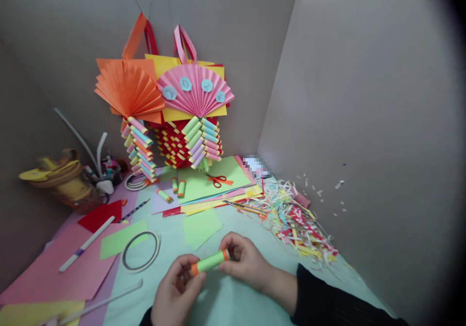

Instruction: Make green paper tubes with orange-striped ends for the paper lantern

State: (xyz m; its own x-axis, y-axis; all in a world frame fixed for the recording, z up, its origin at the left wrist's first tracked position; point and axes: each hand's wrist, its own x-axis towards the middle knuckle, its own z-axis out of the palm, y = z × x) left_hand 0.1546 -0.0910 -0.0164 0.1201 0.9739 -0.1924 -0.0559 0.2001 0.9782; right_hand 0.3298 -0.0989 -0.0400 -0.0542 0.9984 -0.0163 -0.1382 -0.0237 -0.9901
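Between our two hands, a green paper roll with orange ends [210, 262] is held over the near part of the bench [225, 311].
We have the left hand [178, 289] clamped on the roll's left end, thumb against fingers, and the right hand [247, 262] pinching its right end; the roll slants slightly upward to the right. Just beyond it lies a pale green paper piece [202, 228]. To its left, a tape ring [158, 251] partly overlaps a green sheet [112, 244]. Farther back, we see three similar small rolls [181, 188] beside a paper stack [231, 168] bearing red-handled scissors [214, 178]. A heap of paper shreds [291, 214] lies along the right side, while an orange fan [127, 88] and a pink fan [196, 98] hang behind.
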